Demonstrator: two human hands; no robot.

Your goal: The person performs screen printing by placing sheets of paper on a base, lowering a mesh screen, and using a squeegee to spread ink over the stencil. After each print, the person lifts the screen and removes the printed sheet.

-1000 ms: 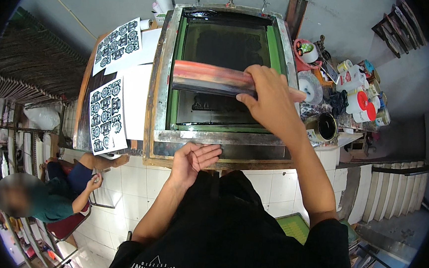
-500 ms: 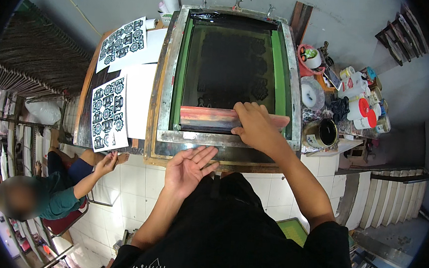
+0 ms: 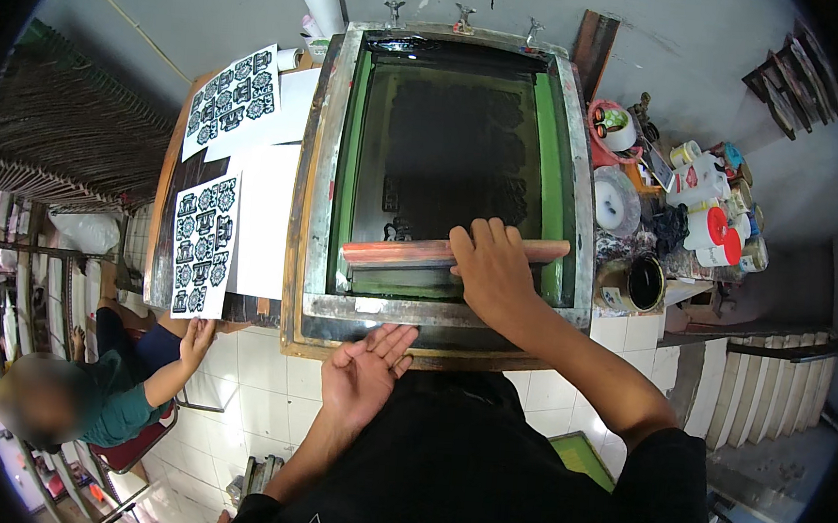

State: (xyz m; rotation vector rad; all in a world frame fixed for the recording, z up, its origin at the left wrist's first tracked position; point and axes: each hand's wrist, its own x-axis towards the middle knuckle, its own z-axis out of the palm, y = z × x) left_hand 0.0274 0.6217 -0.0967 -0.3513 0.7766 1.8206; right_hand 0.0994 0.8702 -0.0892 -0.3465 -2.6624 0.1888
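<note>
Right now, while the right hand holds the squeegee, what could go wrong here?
The squeegee sits slanted over the screen, gripped only by the right hand, so pressure could be uneven. An open can with dark contents stands beside the frame, near the right forearm, which might knock it. The co-worker's hand is at the printed sheet; wet print might smear.

Squeegee: right hand hid part of it
Co-worker's head: was blurred
Black shirt: lower edge cut it off
</note>
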